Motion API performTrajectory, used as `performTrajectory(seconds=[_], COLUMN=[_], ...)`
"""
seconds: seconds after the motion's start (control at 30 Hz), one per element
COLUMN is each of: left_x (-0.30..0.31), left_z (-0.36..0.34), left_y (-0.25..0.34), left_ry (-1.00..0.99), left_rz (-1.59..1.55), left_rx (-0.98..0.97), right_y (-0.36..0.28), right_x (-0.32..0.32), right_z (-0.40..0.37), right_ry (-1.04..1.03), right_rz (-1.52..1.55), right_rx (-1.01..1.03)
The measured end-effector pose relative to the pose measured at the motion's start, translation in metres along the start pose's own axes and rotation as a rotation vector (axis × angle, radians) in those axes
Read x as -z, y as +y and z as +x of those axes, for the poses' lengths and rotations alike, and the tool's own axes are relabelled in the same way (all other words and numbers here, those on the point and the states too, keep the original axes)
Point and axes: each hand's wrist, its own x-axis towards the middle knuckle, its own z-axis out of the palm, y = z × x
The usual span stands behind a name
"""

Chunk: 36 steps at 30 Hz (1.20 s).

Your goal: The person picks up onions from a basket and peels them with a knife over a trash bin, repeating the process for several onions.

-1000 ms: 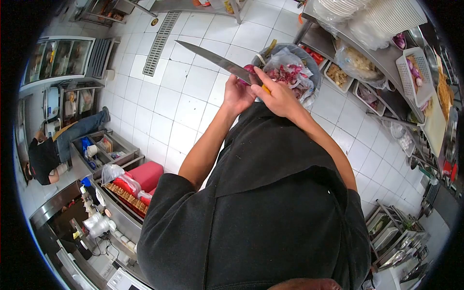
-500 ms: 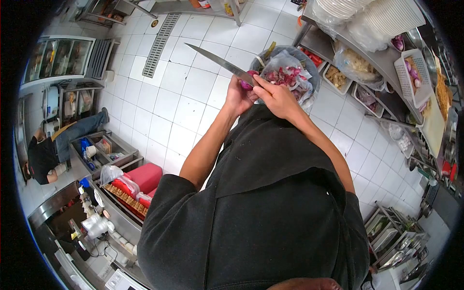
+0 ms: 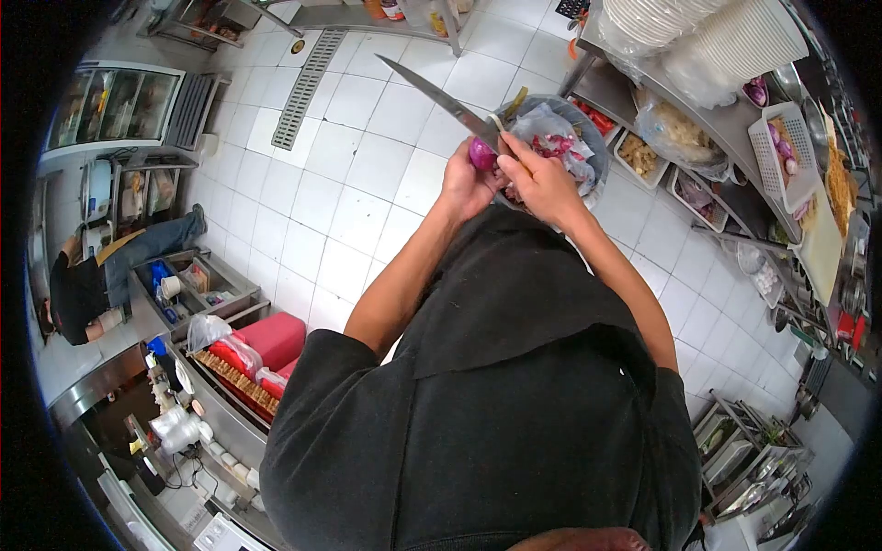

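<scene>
My left hand [image 3: 469, 186] is closed around a red onion [image 3: 482, 154], its purple side facing up between the fingers. In my right hand [image 3: 542, 184] is the handle of a large kitchen knife [image 3: 439, 96], whose long blade points up and to the left. The blade's heel is right beside the onion, and my two hands are close together. Just beyond them on the floor stands a grey bin [image 3: 599, 151] with a plastic liner, holding purple-red onion peelings [image 3: 556, 145]. Part of the bin is hidden behind my right hand.
To the right, a steel shelf unit [image 3: 675, 101] carries stacked white containers [image 3: 735, 55] and a white basket [image 3: 785, 161] of red onions. A crate of yellowish pieces [image 3: 640, 158] sits below. At far left, another person [image 3: 78, 289] stands near a counter. A floor drain [image 3: 310, 90] runs through the tiles.
The knife has shifted to the right and its blade has come away from across the onion. More of the onion's purple surface shows now. Both hands have moved slightly right.
</scene>
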Motion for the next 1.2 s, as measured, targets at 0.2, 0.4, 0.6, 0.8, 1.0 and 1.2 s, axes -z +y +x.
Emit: performTrajectory(seconds=[0.2, 0.4, 0.6, 0.8, 1.0, 1.2], left_x=[-0.033, -0.021, -0.012, -0.002, -0.023, -0.015], left_z=[-0.022, -0.017, -0.014, -0.013, -0.015, -0.011], left_y=[0.011, 0.002, -0.003, -0.01, -0.008, 0.012], left_ry=[-0.017, -0.025, -0.014, -0.068, -0.086, -0.11], left_rz=[0.036, 0.114, 0.214, 0.298, 0.329, 0.451], left_rx=[-0.108, -0.135, -0.183, -0.227, -0.24, -0.208], right_y=[-0.013, -0.014, 0.001, 0.003, -0.029, -0.004], right_x=[0.008, 0.003, -0.01, -0.009, 0.02, 0.007], right_z=[-0.014, -0.017, -0.016, -0.021, -0.031, -0.013], right_ry=[-0.005, 0.043, 0.088, 0.072, -0.012, 0.019], right_rz=[0.03, 0.068, 0.063, 0.122, 0.057, 0.516], right_rx=[-0.021, 0.061, 0.131, 0.031, -0.109, -0.171])
